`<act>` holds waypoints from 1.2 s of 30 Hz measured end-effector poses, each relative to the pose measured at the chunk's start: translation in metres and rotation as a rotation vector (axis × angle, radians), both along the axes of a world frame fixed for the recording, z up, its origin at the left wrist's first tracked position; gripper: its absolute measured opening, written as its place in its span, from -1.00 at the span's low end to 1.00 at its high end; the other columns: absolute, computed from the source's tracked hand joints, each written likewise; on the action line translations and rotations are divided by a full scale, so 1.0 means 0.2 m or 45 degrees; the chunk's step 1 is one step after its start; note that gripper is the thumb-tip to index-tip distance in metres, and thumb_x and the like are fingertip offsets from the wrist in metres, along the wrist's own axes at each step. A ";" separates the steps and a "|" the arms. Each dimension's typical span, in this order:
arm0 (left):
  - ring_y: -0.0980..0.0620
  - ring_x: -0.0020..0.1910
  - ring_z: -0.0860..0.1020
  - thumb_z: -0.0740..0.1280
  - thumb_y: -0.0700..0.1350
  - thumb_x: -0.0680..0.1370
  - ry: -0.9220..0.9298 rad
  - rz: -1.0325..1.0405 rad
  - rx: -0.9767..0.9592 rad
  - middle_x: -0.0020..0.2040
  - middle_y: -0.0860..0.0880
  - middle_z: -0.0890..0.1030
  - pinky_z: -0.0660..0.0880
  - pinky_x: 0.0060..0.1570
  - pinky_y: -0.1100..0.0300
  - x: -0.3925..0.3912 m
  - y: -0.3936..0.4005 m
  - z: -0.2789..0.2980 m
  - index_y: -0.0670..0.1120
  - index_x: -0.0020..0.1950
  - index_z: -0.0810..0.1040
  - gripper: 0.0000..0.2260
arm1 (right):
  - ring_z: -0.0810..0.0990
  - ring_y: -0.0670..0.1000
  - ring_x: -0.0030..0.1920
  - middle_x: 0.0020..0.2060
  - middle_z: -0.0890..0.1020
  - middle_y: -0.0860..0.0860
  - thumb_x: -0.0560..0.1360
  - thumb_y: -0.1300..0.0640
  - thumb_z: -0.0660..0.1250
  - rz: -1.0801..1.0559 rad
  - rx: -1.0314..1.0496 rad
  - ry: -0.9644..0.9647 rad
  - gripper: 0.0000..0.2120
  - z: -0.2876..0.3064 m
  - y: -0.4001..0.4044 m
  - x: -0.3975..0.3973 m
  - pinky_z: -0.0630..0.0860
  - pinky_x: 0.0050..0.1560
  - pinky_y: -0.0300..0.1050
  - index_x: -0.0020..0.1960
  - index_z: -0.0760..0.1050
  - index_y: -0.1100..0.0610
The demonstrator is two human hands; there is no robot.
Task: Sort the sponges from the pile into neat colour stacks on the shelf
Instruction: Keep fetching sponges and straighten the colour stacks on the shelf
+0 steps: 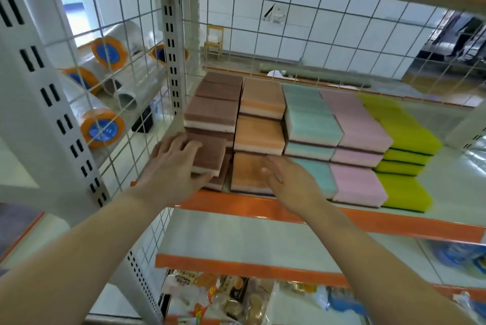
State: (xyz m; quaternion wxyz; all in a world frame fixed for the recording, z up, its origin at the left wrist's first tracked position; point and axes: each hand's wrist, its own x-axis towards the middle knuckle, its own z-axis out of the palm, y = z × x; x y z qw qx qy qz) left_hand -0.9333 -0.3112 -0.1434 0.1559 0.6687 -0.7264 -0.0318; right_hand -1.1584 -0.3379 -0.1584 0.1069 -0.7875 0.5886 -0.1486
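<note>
The shelf carried five colour rows of sponges, running from its left mesh wall rightward: brown, orange, teal, pink and yellow-green. Each row was stacked higher toward the back of the shelf and lower at its orange front lip.

The left hand grasped one brown sponge at the front of the brown row — fingers over the top face, thumb under the near edge. This sponge lay slightly askew on the brown sponges beneath it, close to the mesh wall.

The right hand was released, fingers extended, and rested on the front orange sponge, just beside the front teal sponge.

Beyond the mesh wall, to the left of the shelf, lay film rolls with orange ends. Below the shelf, packaged goods occupied a lower level.
</note>
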 end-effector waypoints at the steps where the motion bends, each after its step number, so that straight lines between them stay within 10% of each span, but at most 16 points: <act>1: -0.07 0.47 0.08 0.28 0.19 0.48 0.015 -0.012 -0.004 0.45 -0.06 0.23 0.07 0.42 0.03 0.00 0.00 0.00 -0.04 0.41 0.26 -0.41 | 0.40 0.05 0.31 0.33 0.44 0.03 0.61 -0.05 0.07 -0.002 0.001 0.010 -0.58 -0.01 -0.01 0.00 0.35 0.25 -0.09 0.41 0.32 0.07; 10: 0.01 0.35 0.28 0.35 0.18 0.45 0.009 -0.113 -0.062 0.33 0.00 0.38 0.14 0.32 0.18 -0.04 -0.05 0.01 -0.07 0.22 0.35 -0.53 | 0.43 0.04 0.28 0.31 0.46 0.02 0.61 -0.06 0.06 0.012 0.030 0.003 -0.60 0.00 -0.02 -0.01 0.35 0.22 -0.11 0.40 0.33 0.05; 15: 0.06 -0.01 0.39 0.38 0.20 0.42 0.036 -0.175 0.073 0.17 0.02 0.44 0.33 -0.11 0.19 -0.06 -0.09 0.03 -0.03 0.13 0.29 -0.53 | 0.42 0.02 0.28 0.32 0.45 0.01 0.62 -0.05 0.07 0.052 0.090 0.014 -0.59 -0.01 0.00 -0.02 0.32 0.22 -0.16 0.41 0.32 0.07; 36: 0.00 0.26 0.26 0.48 0.06 0.36 0.066 -0.269 0.070 0.31 -0.05 0.25 0.29 0.19 0.15 -0.09 -0.13 0.09 0.01 0.29 0.22 -0.37 | 0.40 0.00 0.31 0.34 0.44 -0.02 0.62 -0.07 0.06 0.101 0.143 0.004 -0.58 0.00 -0.01 -0.02 0.31 0.25 -0.17 0.41 0.32 0.05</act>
